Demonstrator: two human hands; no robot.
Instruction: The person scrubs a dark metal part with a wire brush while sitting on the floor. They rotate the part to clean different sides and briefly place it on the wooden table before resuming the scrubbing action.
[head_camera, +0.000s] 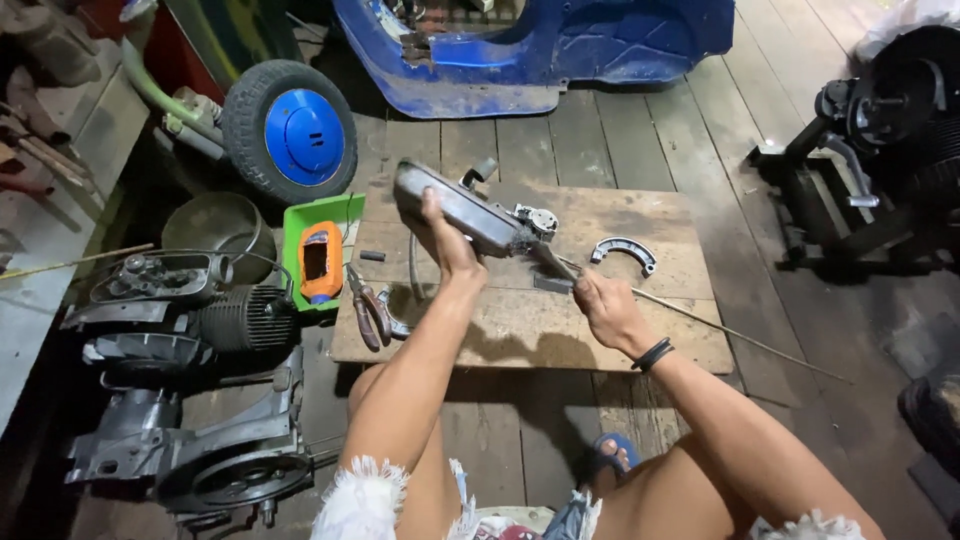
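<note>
Here, a grey metal casing (455, 207), long and rounded, is held up off a wooden board (620, 340), tilted so its far end rises away from the person. The left hand (447, 245) grasps it from underneath and behind, fingers wrapped round the body, thumb on top. At the casing's near end sits a small mechanism with a round metal fitting (537, 221), grimy where it meets the body.

The right hand (603, 306) is clenched around a thin dark tool (551, 262) whose tip reaches up to that near end of the casing; exactly where the tip touches cannot be told. A black band (652, 354) circles the right wrist.

Just beyond the right hand, on the board, lies a curved brake shoe (622, 250). A long thin rod (740, 338) runs from under the right hand out across the board and onto the plank floor (640, 140).

Beside the left forearm, on the board's edge, lie pliers with red handles (368, 310). Further out from the left hand sits a green tray (318, 215) holding an orange part (321, 262), then a metal bowl (215, 222) and a small wheel with a blue hub (291, 132). Nearer the person on that side stands a finned engine block (190, 320).

Far ahead of both hands is a blue scooter body (560, 50). Well out past the right hand stands another dark engine (890, 140).
</note>
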